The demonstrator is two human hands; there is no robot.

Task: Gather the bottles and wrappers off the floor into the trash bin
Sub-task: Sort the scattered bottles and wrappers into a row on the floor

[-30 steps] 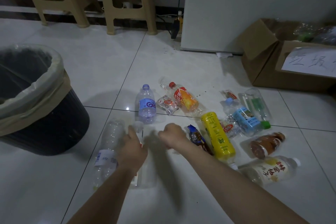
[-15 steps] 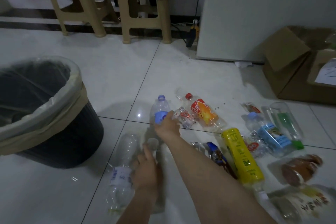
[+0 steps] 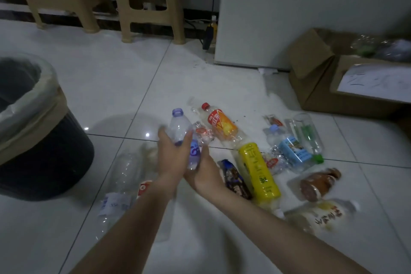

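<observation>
Purple-capped bottle in left hand, yellow bottle nearby, trash bin left

Dim, wide-angle view; glare spots on the floor tiles, blurred edges.

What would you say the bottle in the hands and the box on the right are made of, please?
The bottle looks like clear, glossy thin plastic: you can see through it. The box looks like matte brown cardboard, with folded flaps.
</observation>
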